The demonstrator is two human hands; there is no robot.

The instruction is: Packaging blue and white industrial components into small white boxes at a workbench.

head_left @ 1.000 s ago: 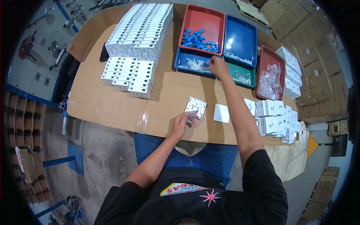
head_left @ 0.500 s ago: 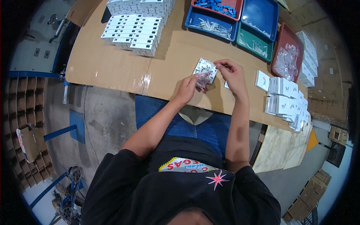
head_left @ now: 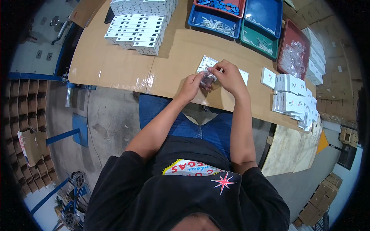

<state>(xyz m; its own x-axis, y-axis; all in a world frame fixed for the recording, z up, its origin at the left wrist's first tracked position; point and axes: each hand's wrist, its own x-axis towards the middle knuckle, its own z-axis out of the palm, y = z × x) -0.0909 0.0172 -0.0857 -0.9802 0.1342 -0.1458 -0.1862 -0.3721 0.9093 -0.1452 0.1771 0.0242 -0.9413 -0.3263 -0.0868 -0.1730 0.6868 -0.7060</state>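
Over the near part of the table, my left hand is closed on a clear plastic bag, with fingers showing through from behind it. My right hand meets it at the bag's upper end, thumb and fingers pinched. A small white piece shows between its fingers; its exact kind is too small to tell. Just beyond both hands lies a white square panel with small fittings on its face, partly covered by them. To the right of my right hand, a flat white square plate rests on the table.
Small white boxes are piled at the right. Stacked patterned boxes stand far left. Beyond my hands are a blue tray of white pieces, a green tray, a red tray of blue parts and another red tray of clear plastic.
My right hand has moved left and slightly nearer, from the panel's right edge to the top of the bag. The plate beside it is now more exposed.
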